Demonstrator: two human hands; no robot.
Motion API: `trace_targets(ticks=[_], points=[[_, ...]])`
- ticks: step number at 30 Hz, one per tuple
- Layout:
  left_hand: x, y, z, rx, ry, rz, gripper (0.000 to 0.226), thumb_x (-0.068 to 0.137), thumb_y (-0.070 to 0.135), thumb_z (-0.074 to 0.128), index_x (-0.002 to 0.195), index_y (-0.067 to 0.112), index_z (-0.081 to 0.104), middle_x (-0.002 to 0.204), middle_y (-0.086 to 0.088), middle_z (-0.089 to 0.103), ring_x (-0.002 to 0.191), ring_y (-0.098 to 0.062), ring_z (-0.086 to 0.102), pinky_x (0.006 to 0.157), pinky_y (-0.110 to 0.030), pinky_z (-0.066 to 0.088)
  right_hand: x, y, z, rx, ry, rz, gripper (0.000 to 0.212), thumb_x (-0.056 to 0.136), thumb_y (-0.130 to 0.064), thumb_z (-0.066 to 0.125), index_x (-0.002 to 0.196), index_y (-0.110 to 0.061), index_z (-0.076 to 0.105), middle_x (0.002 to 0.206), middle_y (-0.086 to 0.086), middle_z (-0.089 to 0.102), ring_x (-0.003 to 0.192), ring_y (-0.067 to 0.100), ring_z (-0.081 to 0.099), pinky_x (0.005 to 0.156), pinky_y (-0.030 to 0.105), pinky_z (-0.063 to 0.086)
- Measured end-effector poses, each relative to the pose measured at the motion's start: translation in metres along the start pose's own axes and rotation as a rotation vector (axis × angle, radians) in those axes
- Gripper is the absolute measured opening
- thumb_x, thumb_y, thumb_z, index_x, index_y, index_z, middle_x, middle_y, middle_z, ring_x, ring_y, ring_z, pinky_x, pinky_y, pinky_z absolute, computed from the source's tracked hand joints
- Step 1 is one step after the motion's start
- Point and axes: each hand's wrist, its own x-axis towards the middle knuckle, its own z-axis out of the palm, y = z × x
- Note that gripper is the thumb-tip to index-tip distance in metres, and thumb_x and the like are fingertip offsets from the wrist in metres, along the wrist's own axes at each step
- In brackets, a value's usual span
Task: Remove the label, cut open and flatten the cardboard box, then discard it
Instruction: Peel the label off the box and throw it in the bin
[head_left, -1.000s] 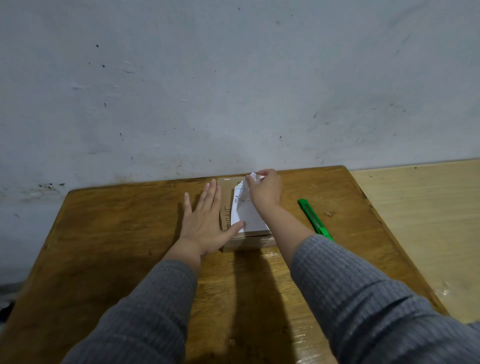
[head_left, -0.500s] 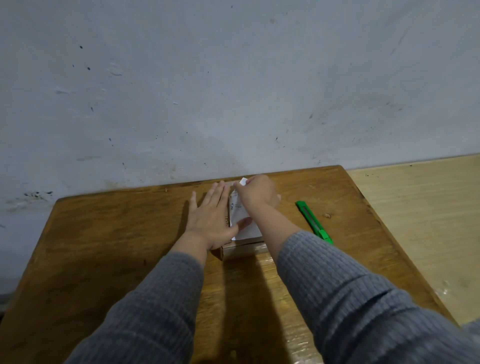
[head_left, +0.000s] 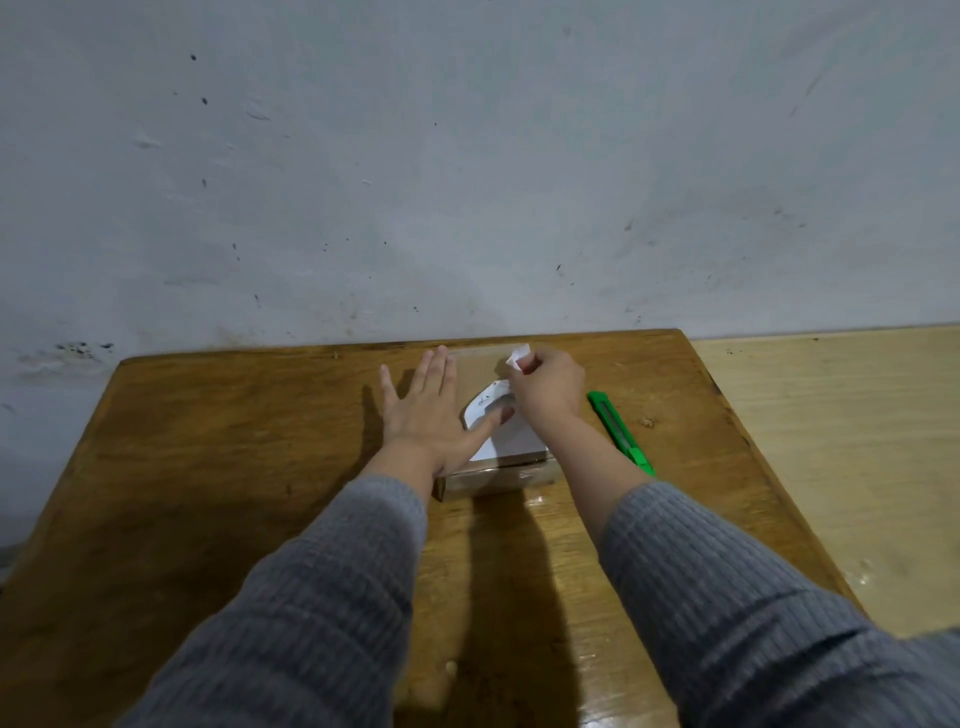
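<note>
A green utility knife (head_left: 621, 434) lies on the brown wooden surface (head_left: 218, 467) just right of the right forearm, apart from the box and untouched; behind the surface rises a scuffed grey-white wall (head_left: 467, 182), and to the right a paler wooden top (head_left: 831, 441) adjoins it; both grey ribbed sleeves (head_left: 322, 613) reach in from the near edge, and the right wrist covers the box's right side; the cardboard box (head_left: 493, 475) sits at the far middle of the surface, close to the wall, its glossy near face showing below the hands; the white label (head_left: 511, 441) is partly peeled, its near part flat on the box top and its far end lifted; the left hand (head_left: 431, 415) lies palm down on the box's left part, fingers straight and slightly spread, thumb stretched across onto the label; the right hand (head_left: 548, 384) is curled above the box's far end, its fingers pinching the raised white corner of the label, which seems to curl away from the cardboard, though blur makes the peel line hard to trace
</note>
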Motion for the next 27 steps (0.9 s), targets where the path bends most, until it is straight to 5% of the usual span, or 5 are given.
trace_targets(ticks=[3, 6, 9, 20, 27], points=[[0.001, -0.002, 0.003, -0.02, 0.023, 0.018, 0.112, 0.066, 0.086, -0.007, 0.153, 0.016, -0.008, 0.161, 0.003, -0.017, 0.146, -0.012, -0.019, 0.114, -0.06, -0.01, -0.003, 0.011, -0.012, 0.002, -0.051, -0.068, 0.013, 0.085, -0.021, 0.068, 0.085, -0.008, 0.071, 0.091, 0.009, 0.071, 0.081, 0.02, 0.058, 0.059, 0.023, 0.039], [-0.002, -0.007, 0.003, -0.08, 0.05, 0.066, 0.096, 0.082, 0.079, 0.007, 0.154, 0.017, -0.007, 0.161, 0.004, -0.017, 0.146, -0.01, -0.019, 0.114, -0.06, -0.01, -0.002, 0.018, -0.016, -0.157, -0.078, -0.271, 0.025, 0.088, -0.022, 0.064, 0.111, -0.011, 0.069, 0.125, 0.005, 0.061, 0.117, 0.024, 0.048, 0.095, 0.028, 0.036], [-0.012, -0.011, 0.005, -0.181, 0.093, 0.138, 0.092, 0.083, 0.077, 0.008, 0.154, 0.02, -0.004, 0.161, 0.005, -0.014, 0.146, -0.008, -0.018, 0.115, -0.057, -0.012, -0.003, 0.025, -0.016, -0.365, -0.154, -0.457, 0.039, 0.089, -0.02, 0.058, 0.128, -0.022, 0.058, 0.135, -0.003, 0.057, 0.127, 0.025, 0.043, 0.105, 0.038, 0.032], [-0.038, -0.016, 0.01, -0.061, 0.074, 0.157, 0.134, 0.049, 0.1, 0.002, 0.153, 0.017, -0.006, 0.161, 0.005, -0.014, 0.146, -0.008, -0.018, 0.115, -0.058, -0.011, -0.007, 0.021, -0.013, -0.687, 0.058, -0.853, 0.021, 0.072, -0.034, 0.074, 0.093, -0.028, 0.073, 0.114, 0.01, 0.057, 0.106, 0.036, 0.052, 0.102, 0.051, 0.034], [-0.037, -0.017, 0.01, -0.076, 0.061, 0.147, 0.126, 0.058, 0.097, 0.019, 0.154, 0.019, -0.006, 0.161, 0.007, -0.014, 0.146, -0.007, -0.016, 0.116, -0.058, -0.009, 0.0, 0.005, -0.018, -0.848, -0.144, -0.948, 0.027, 0.094, -0.039, 0.046, 0.106, -0.034, 0.07, 0.105, -0.012, 0.068, 0.114, 0.022, 0.045, 0.116, 0.047, 0.002]])
